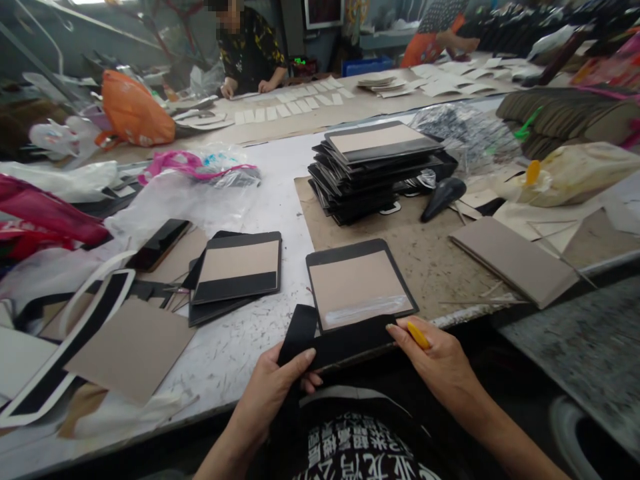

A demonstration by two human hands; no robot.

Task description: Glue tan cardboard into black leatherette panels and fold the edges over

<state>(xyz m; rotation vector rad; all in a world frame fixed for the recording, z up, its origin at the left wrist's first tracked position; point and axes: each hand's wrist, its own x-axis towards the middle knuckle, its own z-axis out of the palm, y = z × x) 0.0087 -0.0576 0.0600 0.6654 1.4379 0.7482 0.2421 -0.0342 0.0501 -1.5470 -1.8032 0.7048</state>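
A black-edged panel with a tan cardboard centre point(357, 283) lies at the table's near edge, a wet glue streak along its lower part. My left hand point(280, 390) pinches a black strip point(300, 333) that hangs off the panel's lower left corner. My right hand point(435, 360) rests on the black flap point(350, 343) along the panel's bottom edge and grips a small yellow tool point(418, 335) between its fingers.
A stack of finished black panels point(373, 170) stands behind. More panels point(237, 270), a phone point(159, 244) and cardboard sheets point(133, 347) lie left. A grey board point(515, 260) and glue bottle point(533, 172) sit right. Another person point(247, 47) works at the far table.
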